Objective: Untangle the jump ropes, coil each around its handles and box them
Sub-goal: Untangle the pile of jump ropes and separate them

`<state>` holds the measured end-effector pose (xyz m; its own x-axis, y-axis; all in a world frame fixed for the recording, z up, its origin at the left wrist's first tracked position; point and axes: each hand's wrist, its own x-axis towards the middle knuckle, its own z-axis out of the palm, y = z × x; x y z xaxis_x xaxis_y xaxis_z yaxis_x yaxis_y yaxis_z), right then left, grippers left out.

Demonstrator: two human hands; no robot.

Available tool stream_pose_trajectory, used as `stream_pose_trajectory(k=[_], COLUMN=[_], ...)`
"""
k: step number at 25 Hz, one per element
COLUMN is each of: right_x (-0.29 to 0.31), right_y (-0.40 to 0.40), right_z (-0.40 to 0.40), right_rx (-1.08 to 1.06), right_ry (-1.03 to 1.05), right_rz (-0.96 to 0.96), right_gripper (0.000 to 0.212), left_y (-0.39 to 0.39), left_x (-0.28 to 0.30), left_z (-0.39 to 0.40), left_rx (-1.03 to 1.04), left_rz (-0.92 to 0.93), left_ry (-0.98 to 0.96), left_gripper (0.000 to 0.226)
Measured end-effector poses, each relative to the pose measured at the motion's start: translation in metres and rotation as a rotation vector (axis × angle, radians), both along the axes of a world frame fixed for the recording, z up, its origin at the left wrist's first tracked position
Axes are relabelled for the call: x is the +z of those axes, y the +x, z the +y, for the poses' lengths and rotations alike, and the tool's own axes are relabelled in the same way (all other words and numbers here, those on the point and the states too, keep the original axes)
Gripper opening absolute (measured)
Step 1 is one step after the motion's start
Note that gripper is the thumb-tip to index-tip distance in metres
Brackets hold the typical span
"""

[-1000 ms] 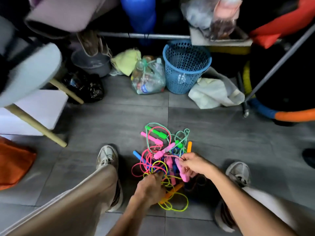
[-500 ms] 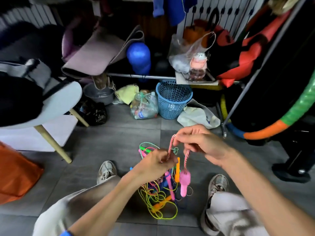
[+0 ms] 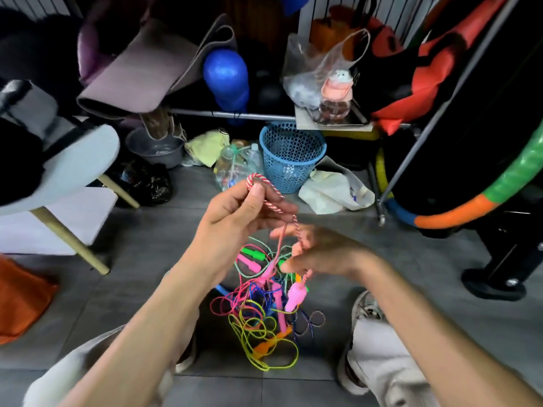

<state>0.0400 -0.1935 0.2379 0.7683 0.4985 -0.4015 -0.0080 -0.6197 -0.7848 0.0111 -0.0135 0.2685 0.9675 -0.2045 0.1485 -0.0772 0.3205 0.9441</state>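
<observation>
A tangle of jump ropes [image 3: 261, 324] in pink, yellow, green and blue lies on the grey floor between my feet. My left hand [image 3: 235, 218] is raised above it, pinching a loop of the pink-and-white striped rope [image 3: 271, 198] between thumb and fingers. Lower and to the right, my right hand [image 3: 317, 251] grips the same rope where it hangs down. A pink handle [image 3: 295, 298] dangles below my right hand. A green handle [image 3: 252, 254] and an orange handle [image 3: 266, 346] show in the pile. No box is in view.
A blue mesh basket [image 3: 292, 157] and a white bag [image 3: 335, 188] stand behind the pile. A chair with wooden legs [image 3: 67, 239] is at the left, an orange bag [image 3: 20, 304] beside it. A hoop [image 3: 470, 204] leans at the right. My shoes [image 3: 365, 306] flank the ropes.
Both hands came up from the pile with the striped rope. My left hand now holds its top loop, and my right hand has slid down along it. The camera tilted up.
</observation>
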Motion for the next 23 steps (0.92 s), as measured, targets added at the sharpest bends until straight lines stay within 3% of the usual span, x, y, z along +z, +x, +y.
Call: stream_pose_trajectory(k=[2,4,5,7,9,10,12,14,16,18,20,21,23], right_x=[-0.006,-0.008,-0.006,0.008,0.024,0.033,0.048,0.057,0.052,0.039,0.024,0.017,0.006], right_y=[-0.004,-0.003,-0.003,-0.001,-0.001,-0.002,-0.006,-0.007,0.001,0.012,0.016,0.015,0.006], right_z=[0.014,0.024,0.027,0.029,0.025,0.023,0.018,0.015,0.007,-0.003,-0.008,-0.007,0.004], right_rx=[0.055,-0.074,-0.192,-0.39,-0.463,-0.456,-0.425,-0.459,-0.645,-0.832,-0.866,-0.816,-0.598], right_ry=[-0.048,0.029,0.152,0.444,0.714,0.853,1.133,1.285,1.202,0.915,0.659,0.659,0.894], right_rz=[-0.034,-0.042,0.022,0.153,0.246,0.295,0.403,0.411,0.335,0.289,0.312,0.351,0.475], right_gripper=[0.01,0.031,0.035,0.033,0.031,0.031,0.03,0.026,0.02,0.016,0.024,0.035,0.056], left_y=[-0.005,-0.003,0.001,0.006,0.005,0.001,-0.002,-0.004,-0.005,-0.003,0.001,0.002,0.004], left_x=[0.009,0.005,0.0,-0.01,-0.018,-0.022,-0.031,-0.034,-0.036,-0.032,-0.024,-0.018,-0.014], left_z=[-0.002,-0.003,-0.002,0.001,-0.005,-0.011,-0.022,-0.027,-0.029,-0.028,-0.024,-0.022,-0.017], left_rx=[-0.025,0.076,0.121,0.108,-0.084,-0.169,-0.203,-0.212,-0.173,-0.018,0.119,0.152,0.198], left_rz=[0.017,0.093,0.15,0.21,0.15,0.11,0.109,0.188,0.277,0.383,0.412,0.36,0.185], left_ry=[-0.04,-0.005,0.015,0.135,0.332,0.437,0.666,0.724,0.617,0.442,0.238,0.199,0.295], left_gripper=[0.023,0.019,0.024,0.054,0.081,0.084,0.059,0.023,0.032,0.046,0.049,0.05,0.052])
